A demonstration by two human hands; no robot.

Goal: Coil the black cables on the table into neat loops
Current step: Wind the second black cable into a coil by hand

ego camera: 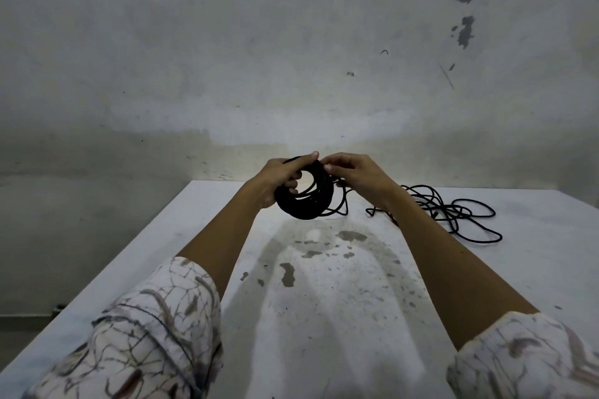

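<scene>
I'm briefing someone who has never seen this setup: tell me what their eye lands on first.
First, the black coil held up in mid-frame above the table, the left hand gripping it through the loops while the right hand pinches a strand at its top. Next, the loose tangle of black cable lying on the table's far right. Dark stains mark the tabletop nearer the person.

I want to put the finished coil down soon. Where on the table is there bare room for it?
Bare patches: the table's left side, from the left forearm to its left edge, and the stained middle between the forearms. Crowded: the right far part, where the loose cable sprawls beyond the right hand. The left hand holds the coil.
</scene>
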